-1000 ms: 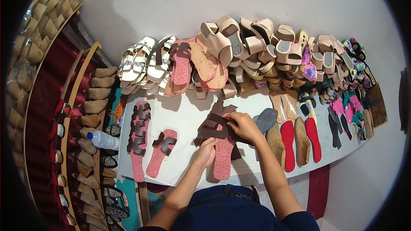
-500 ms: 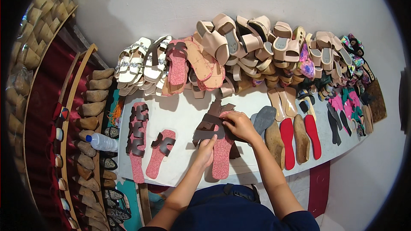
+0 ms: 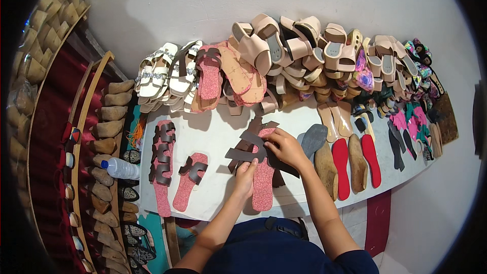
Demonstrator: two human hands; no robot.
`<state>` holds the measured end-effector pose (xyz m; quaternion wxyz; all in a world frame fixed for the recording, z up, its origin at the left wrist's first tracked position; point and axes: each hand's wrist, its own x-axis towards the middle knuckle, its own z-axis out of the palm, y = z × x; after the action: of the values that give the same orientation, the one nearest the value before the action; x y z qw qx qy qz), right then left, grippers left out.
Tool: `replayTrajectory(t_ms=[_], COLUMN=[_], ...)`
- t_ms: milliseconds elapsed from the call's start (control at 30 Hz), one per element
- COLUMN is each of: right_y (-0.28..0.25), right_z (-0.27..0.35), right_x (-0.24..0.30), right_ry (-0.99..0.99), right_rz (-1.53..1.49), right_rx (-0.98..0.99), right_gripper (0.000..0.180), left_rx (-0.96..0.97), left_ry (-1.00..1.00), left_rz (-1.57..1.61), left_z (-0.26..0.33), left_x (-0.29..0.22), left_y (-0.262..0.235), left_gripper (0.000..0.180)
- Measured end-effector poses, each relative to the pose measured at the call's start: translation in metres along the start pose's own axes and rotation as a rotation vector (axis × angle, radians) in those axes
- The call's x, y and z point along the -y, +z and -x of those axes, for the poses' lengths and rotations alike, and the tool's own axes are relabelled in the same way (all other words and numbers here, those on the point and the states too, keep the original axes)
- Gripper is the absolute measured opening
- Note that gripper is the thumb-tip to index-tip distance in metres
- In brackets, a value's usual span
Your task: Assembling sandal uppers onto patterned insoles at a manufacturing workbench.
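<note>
A pink patterned insole (image 3: 262, 193) lies in front of me, toe end away. Across its upper part sits a dark brown H-shaped sandal strap (image 3: 247, 153), its cut ends sticking out to the left. With the thumb on top, my left hand (image 3: 244, 178) grips the strap at the insole's left edge. My right hand (image 3: 285, 148) is closed, fingertips pinching the strap near the insole's right edge. More dark brown straps (image 3: 278, 178) lie underneath, partly hidden. To the left are finished-looking pink sandals: a single one (image 3: 190, 182) and an overlapping row (image 3: 162, 172).
White sandals (image 3: 154, 78), beige sandals (image 3: 271, 40) and pink insoles are piled along the wall. On the table's right lie wooden shoe lasts (image 3: 358, 165), red insoles (image 3: 373, 160) and a grey sole (image 3: 314, 139). A water bottle (image 3: 124, 168) and a rack of lasts (image 3: 109, 129) stand left.
The strap has shifted and turned over the insole, its left ends now spread farther out to the left. Both hands stay close to the same places.
</note>
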<state>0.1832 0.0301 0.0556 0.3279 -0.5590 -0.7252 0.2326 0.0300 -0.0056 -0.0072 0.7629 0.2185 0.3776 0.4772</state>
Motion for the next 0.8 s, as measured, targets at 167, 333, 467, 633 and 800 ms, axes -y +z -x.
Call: replayTrajectory(t_ms=[167, 333, 467, 633, 800], right_y=[-0.003, -0.009, -0.004, 0.004, 0.010], right_z=[0.012, 0.022, 0.022, 0.022, 0.027], right_x=[-0.011, -0.020, -0.022, -0.013, -0.013], right_ry=[-0.021, 0.193, 0.123, 0.275, 0.219], right_rz=[0.083, -0.153, -0.023, 0.071, -0.089], right_rx=[-0.234, -0.108, -0.280, -0.403, -0.293], right_gripper=[0.019, 0.020, 0.019, 0.018, 0.022], left_rx=[-0.032, -0.021, -0.051, -0.069, -0.068], left_ry=[0.003, 0.030, 0.091, 0.124, 0.121], left_rz=[0.082, 0.118, 0.038, 0.024, 0.024], left_z=[-0.004, -0.005, -0.007, -0.006, -0.006], left_x=[-0.002, -0.009, -0.001, 0.001, 0.002], left_y=[-0.006, -0.006, -0.007, -0.007, -0.008], left_gripper=[0.014, 0.014, 0.014, 0.014, 0.014])
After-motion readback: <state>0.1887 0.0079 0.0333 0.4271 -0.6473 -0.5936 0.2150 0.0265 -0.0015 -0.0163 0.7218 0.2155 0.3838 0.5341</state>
